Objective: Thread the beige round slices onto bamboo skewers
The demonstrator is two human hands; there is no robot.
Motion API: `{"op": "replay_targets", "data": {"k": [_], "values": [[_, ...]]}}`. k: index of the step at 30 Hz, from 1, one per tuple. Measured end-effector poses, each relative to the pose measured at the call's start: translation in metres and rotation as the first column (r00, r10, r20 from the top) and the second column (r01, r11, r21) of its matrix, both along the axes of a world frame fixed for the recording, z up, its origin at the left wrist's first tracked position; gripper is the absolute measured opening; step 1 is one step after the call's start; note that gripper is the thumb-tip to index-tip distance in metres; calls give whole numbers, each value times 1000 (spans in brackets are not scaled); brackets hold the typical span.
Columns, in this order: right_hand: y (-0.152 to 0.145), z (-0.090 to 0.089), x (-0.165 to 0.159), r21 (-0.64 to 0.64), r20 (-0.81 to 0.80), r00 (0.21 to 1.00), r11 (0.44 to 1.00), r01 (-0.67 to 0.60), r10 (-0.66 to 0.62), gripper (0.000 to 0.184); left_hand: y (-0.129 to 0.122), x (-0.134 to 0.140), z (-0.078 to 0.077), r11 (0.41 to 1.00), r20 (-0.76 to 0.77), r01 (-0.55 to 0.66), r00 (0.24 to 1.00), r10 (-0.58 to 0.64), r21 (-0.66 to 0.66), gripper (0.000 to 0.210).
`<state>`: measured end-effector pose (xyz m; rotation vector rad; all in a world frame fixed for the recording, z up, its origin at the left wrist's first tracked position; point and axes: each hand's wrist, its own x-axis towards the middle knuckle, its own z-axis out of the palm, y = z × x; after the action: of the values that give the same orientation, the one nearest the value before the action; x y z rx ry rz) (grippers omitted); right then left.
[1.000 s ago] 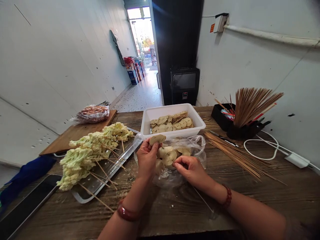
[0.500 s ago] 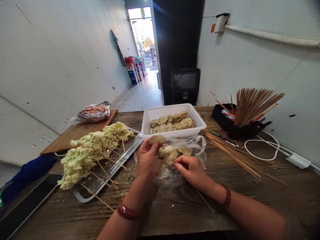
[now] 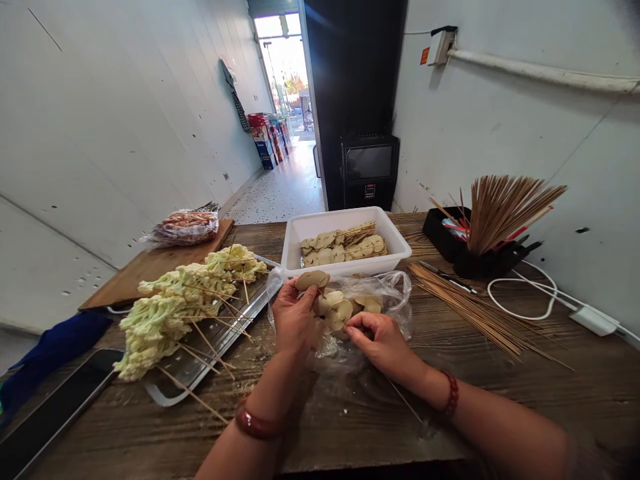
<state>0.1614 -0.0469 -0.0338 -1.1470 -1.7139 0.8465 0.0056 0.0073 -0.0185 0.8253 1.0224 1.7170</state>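
Observation:
My left hand (image 3: 296, 313) is closed around a few thin, pale round slices (image 3: 313, 280) that look like potato, the thumb pressing on them. My right hand (image 3: 377, 340) pinches a thin bamboo skewer (image 3: 406, 402), whose tail sticks out below the palm toward the lower right. Between the hands, more slices (image 3: 340, 313) sit close to the right fingertips; whether they are all threaded is hard to see. Under both hands spreads a clear plastic bag (image 3: 400, 290) with other slices in it. Just behind stands a white plastic tub (image 3: 345, 269) holding skewered slices (image 3: 345, 248).
On the left, skewered cauliflower (image 3: 165, 313) lies across a metal tray (image 3: 173, 393). A wooden board (image 3: 120, 280) carries a bagged bundle (image 3: 185, 227). Loose skewers (image 3: 465, 310) lie at right, near a black holder (image 3: 475, 263) full of skewers and a white cable (image 3: 523, 317).
The hands and slices keep almost the same place; the right fingertips have shifted very slightly left. The whole view has moved a little.

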Motion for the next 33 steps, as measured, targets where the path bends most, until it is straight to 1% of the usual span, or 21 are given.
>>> {"op": "replay_targets", "data": {"k": [6, 12, 21, 27, 30, 33], "values": [[-1, 0, -1, -11, -12, 1000, 1000, 0, 0, 15, 0, 1, 1, 1000, 13, -6, 1000, 6, 4, 29], [-1, 1, -1, -18, -15, 1000, 1000, -4, 4, 16, 0, 2, -2, 1000, 0, 3, 1000, -3, 11, 32], [1, 1, 1, -32, -26, 1000, 999, -12, 11, 17, -2, 2, -3, 999, -15, 54, 998, -54, -4, 34], [2, 1, 2, -17, -21, 1000, 1000, -6, 6, 18, -2, 3, -4, 997, -16, 71, 997, -71, -20, 36], [3, 0, 2, -8, -28, 1000, 1000, 2, -2, 18, -3, 4, -5, 995, -1, 93, 996, -93, -38, 38], [3, 0, 2, -1, -29, 1000, 1000, 10, -10, 18, -6, 6, -1, 991, 32, 131, 991, -130, -40, 38]]}}
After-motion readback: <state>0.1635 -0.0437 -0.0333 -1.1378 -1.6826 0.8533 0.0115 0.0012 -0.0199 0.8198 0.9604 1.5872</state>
